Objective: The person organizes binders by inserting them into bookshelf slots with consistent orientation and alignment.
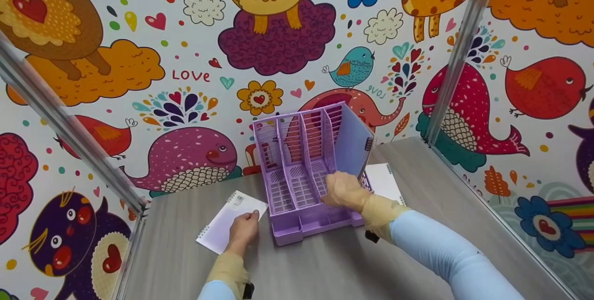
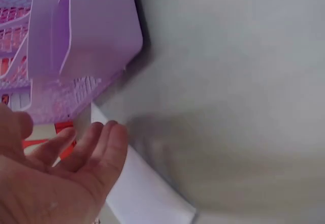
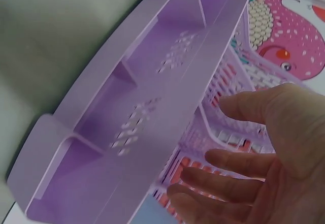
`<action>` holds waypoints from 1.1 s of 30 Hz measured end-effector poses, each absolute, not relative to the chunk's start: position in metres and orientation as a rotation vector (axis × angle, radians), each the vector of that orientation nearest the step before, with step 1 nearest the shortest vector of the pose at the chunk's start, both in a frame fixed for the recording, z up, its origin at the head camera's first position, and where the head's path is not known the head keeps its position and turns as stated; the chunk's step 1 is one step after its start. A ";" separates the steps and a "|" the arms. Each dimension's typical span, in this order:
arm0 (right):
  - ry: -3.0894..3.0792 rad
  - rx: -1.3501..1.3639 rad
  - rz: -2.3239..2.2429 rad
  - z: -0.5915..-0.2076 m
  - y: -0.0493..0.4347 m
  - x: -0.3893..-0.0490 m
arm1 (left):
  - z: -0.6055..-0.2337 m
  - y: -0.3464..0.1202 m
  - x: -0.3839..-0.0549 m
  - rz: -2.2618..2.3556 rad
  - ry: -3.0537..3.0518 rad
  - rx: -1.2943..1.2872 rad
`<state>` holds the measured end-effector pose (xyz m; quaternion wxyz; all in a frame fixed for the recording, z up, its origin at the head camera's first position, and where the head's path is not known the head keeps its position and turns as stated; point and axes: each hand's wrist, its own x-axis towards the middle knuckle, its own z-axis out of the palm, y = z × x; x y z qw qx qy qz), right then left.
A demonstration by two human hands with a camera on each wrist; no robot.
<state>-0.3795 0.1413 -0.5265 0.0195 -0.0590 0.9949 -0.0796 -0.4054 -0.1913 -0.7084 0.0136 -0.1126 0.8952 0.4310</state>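
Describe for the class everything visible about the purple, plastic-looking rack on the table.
The purple, plastic-looking rack stands upright on the grey, wood-look table. Three dividers form four slots above a gridded floor, before a slatted back; small open compartments line its low front. A pale blue, spiral-bound notebook stands in the rightmost slot, as the head view shows it. The person's bare right hand is over the front; whether it touches the rack is unclear.

Bright, even light filled the head view, leaving soft shadows on the desk (image 1: 287, 272) before the rack (image 1: 287, 224) and pale sheen along the metal posts (image 1: 457, 66), which leaned outward. Both wrist views looked dimmer and softer; the left was hazy, the rack's details blurred, while the right darkened to murky grey at its left side.
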 end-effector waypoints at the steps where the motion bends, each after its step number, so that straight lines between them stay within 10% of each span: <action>1: 3.101 -0.196 -0.244 -0.526 0.138 -0.379 | -0.707 -0.194 -0.404 1.323 2.794 -0.345; 11: 3.158 -0.384 -0.311 -0.517 0.104 -0.373 | -0.619 -0.194 -0.346 1.143 2.795 -0.304; 33: 2.948 -1.177 -0.165 -0.528 0.028 -0.358 | -0.597 -0.223 -0.317 0.697 2.998 -0.231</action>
